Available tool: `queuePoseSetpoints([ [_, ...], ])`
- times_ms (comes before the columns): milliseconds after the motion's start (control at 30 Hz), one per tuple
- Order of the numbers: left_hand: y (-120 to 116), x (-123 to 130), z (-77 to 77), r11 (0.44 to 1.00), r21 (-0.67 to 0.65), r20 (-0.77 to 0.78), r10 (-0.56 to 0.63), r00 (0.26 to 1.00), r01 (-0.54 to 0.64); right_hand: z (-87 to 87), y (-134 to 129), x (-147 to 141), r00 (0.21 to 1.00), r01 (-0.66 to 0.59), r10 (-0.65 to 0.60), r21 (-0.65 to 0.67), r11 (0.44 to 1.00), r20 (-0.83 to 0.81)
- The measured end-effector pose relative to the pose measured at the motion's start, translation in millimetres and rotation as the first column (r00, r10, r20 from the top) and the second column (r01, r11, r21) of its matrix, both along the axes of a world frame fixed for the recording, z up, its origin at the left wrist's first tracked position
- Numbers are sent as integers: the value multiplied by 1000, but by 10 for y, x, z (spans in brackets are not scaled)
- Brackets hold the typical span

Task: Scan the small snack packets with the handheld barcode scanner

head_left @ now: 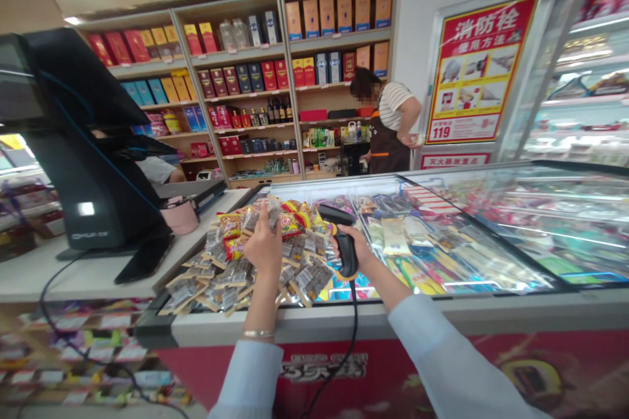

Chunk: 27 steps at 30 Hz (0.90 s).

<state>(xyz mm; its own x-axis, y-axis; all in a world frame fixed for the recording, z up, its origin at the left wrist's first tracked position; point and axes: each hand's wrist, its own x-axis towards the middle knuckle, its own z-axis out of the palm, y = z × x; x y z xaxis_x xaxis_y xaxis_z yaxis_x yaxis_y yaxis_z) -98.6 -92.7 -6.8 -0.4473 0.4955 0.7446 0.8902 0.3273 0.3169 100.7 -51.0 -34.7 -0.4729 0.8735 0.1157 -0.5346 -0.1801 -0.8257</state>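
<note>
Scanner (348, 254), pistol-shaped and moulded in matte black plastic with yellow-orange trim, sits upright above the frozen-goods case, its handle enclosed by our right hand (361, 250), with the fingers wrapped round the grip. A smooth black cord (352, 334) drops from the handle base past the pale rim of the chest freezer (393, 309). Our left hand (264, 245) is raised over the pile with the index finger extended; the remaining fingers are partly hidden, and we cannot tell whether they pinch a packet. Beneath and around this hand we observe clear packets (236, 275), crinkled and glossy, with flat, pale wood-like sticks among them; red-and-yellow packets (295, 217), puffed and shiny, lie at the far side. A thin metallic bracelet (259, 334) circles our left wrist, just above a light-blue fabric cuff. To the left, on the smooth counter (29, 283), we note a rounded pink container (179, 216) and a flat, dark, rectangular slab (144, 259) beside the angular black monitor stand (93, 186).
</note>
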Motion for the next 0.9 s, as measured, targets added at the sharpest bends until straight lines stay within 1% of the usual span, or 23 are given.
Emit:
queuePoseSetpoints([
  [67,-63,133,102,999,0,-21,-46,999,46,40,27,173,999,40,-40,4,999,9],
  [167,-140,469,236,987,-64,-19,-152,988,150,100,46,536,992,128,-127,-6,992,19],
  [233,-150,766,274,956,-159,40,-244,969,247,129,37,827,978,209,-209,1,978,-3],
  [267,-139,928,269,927,-214,86,-296,951,308,137,26,982,967,253,-253,7,967,-17],
  [333,-92,1264,214,846,-294,190,-404,895,445,138,-6,1301,941,338,-338,7,941,-34],
  [367,-60,1433,168,801,-306,240,-457,856,514,130,-25,1463,924,382,-381,0,924,-38],
  [467,40,1920,1,689,-241,353,-594,723,684,73,-83,1936,875,482,-483,-38,875,-34],
  [600,143,2496,-190,543,-188,482,-676,558,819,-45,-155,2471,813,580,-583,-78,811,-20],
  [667,181,2754,-266,489,-168,528,-688,498,856,-102,-188,2675,781,621,-624,-87,779,-10],
  [733,208,2986,-341,453,-147,545,-705,455,879,-149,-215,2828,751,658,-660,-87,748,1],
  [800,222,3175,-419,410,-153,523,-738,426,899,-187,-237,2929,726,685,-688,-93,723,-1],
  [833,225,3247,-458,395,-173,492,-759,426,902,-201,-245,2961,714,695,-700,-102,711,-11],
  [900,231,3346,-535,390,-235,383,-805,454,890,-223,-252,2994,690,714,-723,-129,688,-33],
])
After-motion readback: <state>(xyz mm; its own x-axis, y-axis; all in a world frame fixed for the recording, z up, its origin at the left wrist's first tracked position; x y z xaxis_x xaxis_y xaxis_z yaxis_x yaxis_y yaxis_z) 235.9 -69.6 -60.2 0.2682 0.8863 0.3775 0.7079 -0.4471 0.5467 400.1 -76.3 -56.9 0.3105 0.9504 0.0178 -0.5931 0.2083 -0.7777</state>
